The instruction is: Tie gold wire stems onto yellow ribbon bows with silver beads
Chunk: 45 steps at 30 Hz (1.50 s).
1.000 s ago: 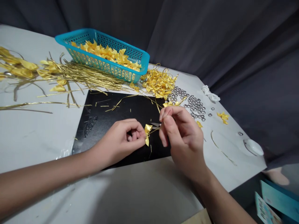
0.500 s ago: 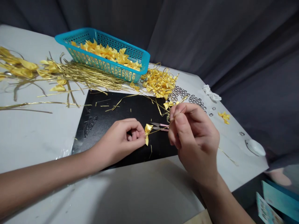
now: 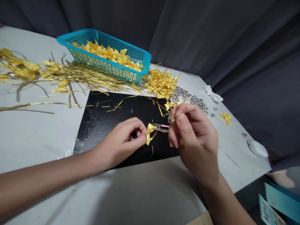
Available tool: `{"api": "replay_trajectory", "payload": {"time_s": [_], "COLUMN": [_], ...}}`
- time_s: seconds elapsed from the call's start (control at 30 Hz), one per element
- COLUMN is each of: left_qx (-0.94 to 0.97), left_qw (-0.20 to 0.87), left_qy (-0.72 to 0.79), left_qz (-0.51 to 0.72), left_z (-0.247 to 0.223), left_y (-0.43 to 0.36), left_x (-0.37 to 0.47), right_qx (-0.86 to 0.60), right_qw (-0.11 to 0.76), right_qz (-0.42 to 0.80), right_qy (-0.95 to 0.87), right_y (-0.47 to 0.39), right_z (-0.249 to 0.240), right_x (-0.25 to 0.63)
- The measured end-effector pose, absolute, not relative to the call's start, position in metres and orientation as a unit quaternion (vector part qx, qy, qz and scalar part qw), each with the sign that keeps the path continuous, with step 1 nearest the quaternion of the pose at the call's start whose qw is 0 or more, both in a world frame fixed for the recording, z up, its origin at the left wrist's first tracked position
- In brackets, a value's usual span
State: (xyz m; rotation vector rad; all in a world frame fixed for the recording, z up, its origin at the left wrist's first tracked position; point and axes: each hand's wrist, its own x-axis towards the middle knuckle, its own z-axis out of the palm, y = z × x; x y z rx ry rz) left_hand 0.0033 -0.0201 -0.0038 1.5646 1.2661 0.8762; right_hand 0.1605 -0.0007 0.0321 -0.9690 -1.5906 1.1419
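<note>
My left hand [image 3: 127, 139] pinches a small yellow satin ribbon bow [image 3: 150, 132] at its left edge, above a black board [image 3: 112, 122]. A thin gold cord [image 3: 154, 135] curves out from the bow's right side. My right hand [image 3: 193, 131] is closed, thumb and index finger pressed together on a thin gold strand. The blades of small pink-handled thread snips [image 3: 161, 127] point left from behind that hand; their handles are hidden, so I cannot tell whether they are gripped or lying on the board.
A blue basket [image 3: 146, 64] with yellow bows stands at the back, gold cords [image 3: 93, 76] before it. Right of it are a heap of yellow bows [image 3: 161, 82], several silver beads [image 3: 198, 101], a white crumpled piece [image 3: 213, 93] and one bow [image 3: 226, 117]. Cord scraps litter the board.
The cord between my hands was stretched straight and now hangs in a slack curve by the bow. The bow has turned slightly. Both hands have hardly moved.
</note>
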Motion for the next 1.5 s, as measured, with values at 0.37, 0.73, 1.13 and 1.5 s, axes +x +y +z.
{"api": "replay_trajectory", "payload": {"time_s": [0.37,0.73,1.13,1.5], "left_qx": [0.477,0.474,0.381,0.352], "left_qw": [0.622,0.622,0.663,0.718], "left_qy": [0.467,0.448,0.433,0.389], "left_qz": [0.411,0.434,0.478,0.457], "left_z": [-0.003,0.000,-0.004,-0.002], "left_y": [-0.018,-0.014,-0.011,-0.007], "left_x": [0.000,-0.001,-0.004,-0.007], "right_qx": [-0.392,-0.418,-0.414,-0.417], "right_qw": [0.374,0.304,0.316,0.316], "right_qz": [0.591,0.611,0.590,0.535], "right_qy": [-0.598,-0.600,-0.617,-0.664], "right_y": [0.001,-0.002,-0.004,-0.004], "right_z": [0.018,0.008,0.006,0.009], "right_x": [0.160,0.155,0.153,0.157]}}
